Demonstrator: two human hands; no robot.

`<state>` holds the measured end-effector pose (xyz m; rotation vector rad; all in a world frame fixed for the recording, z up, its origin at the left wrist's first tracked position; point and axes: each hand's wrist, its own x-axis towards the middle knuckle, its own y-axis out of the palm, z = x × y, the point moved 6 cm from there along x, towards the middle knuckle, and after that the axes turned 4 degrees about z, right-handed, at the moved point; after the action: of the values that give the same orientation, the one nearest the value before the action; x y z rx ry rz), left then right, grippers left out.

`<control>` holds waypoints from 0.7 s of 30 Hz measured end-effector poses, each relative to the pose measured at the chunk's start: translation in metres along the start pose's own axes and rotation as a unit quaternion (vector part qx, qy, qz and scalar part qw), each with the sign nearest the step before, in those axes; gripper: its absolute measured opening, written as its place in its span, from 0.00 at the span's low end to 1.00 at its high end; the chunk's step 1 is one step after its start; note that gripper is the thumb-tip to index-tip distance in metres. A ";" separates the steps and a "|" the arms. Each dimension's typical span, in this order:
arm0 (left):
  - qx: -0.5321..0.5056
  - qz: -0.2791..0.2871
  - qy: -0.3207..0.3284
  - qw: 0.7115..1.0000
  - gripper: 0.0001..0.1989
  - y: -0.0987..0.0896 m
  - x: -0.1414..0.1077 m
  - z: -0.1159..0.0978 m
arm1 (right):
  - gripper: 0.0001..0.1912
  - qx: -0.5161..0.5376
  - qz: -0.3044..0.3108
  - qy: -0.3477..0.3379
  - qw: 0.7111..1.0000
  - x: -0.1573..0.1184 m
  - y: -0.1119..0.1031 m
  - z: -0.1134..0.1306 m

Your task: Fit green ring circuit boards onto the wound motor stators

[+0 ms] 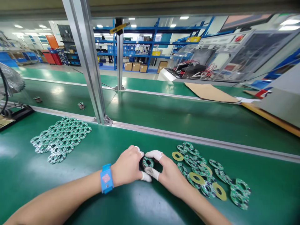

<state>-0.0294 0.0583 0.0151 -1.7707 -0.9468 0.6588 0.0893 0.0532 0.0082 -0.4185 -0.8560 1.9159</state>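
A small motor stator (148,162) with a ring-shaped green circuit board on top is between my hands, low over the green work surface. My left hand (127,165), with white finger cots and a blue wrist strap (107,178), curls round its left side. From the right, my right hand (167,170) pinches it between thumb and forefinger, both in white cots. The stator's lower part is mostly hidden by my fingers. Loose ring circuit boards (239,197) and several yellow rings (197,178) lie scattered right of my right hand.
Ring circuit boards (63,136) lie in overlapping rows at left. Behind a metal rail (150,131) runs a green conveyor belt (159,112) with two small stators (81,105). An upright aluminium post (87,62) stands ahead on the left. Brown cardboard (208,92) lies beyond the belt.
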 end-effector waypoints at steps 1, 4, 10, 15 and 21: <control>-0.011 -0.006 0.011 1.000 0.21 -0.006 -0.004 -0.004 | 0.17 0.022 0.006 -0.002 1.000 -0.002 0.001 -0.002; 0.014 -0.027 0.066 0.997 0.14 -0.016 -0.014 -0.019 | 0.21 0.075 0.027 -0.011 0.997 -0.007 0.003 -0.007; 0.183 -0.018 0.183 0.966 0.10 0.007 -0.021 -0.039 | 0.17 0.120 0.004 -0.001 0.993 -0.006 0.007 -0.009; 0.250 -0.046 0.228 0.940 0.09 0.016 -0.026 -0.044 | 0.17 0.148 0.002 0.011 0.989 -0.004 0.012 -0.019; 0.282 -0.068 0.240 0.926 0.08 0.017 -0.029 -0.045 | 0.13 0.065 -0.085 0.018 0.994 -0.022 -0.022 -0.002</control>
<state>-0.0048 0.0075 0.0160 -1.2466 -0.4682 0.3307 0.1151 0.0412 0.0213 -0.2914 -0.7157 1.7891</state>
